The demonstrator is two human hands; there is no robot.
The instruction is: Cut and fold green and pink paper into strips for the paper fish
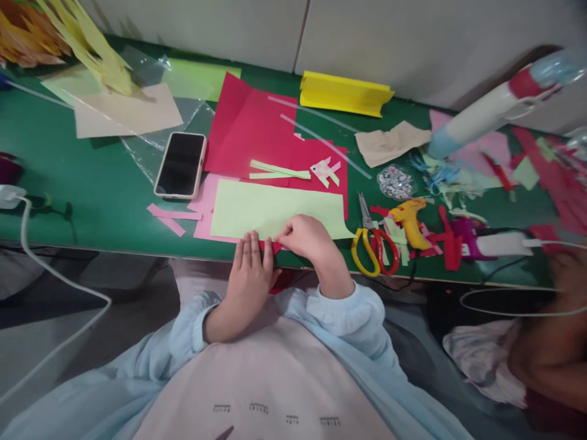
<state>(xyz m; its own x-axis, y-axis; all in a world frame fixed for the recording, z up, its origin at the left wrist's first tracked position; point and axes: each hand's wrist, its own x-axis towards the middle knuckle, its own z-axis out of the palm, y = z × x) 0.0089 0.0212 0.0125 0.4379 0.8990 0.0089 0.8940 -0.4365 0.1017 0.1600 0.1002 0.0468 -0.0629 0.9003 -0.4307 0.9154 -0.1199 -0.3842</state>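
My left hand (pixel 251 269) lies flat with its fingers stretched out over the near edge of the table, its fingertips at the lower edge of a pale green paper sheet (pixel 275 208). Beside it, my right hand (pixel 306 237) is closed in a pinch on a bit of red paper (pixel 276 247) that shows between the two hands. Most of that red piece is hidden by my fingers. Beneath the green sheet are pink paper (pixel 202 229) and large red sheets (pixel 257 125). A small paper fish (pixel 325 171) and light green strips (pixel 279 170) rest on the red.
A phone (pixel 181 165) lies to the left, near pink strips (pixel 174 217). On the right are scissors (pixel 373 244), a yellow glue gun (pixel 409 221), a bag of googly eyes (pixel 395 182), paper scraps and a tall bottle (pixel 486 107). Another person's arm (pixel 550 348) is at far right.
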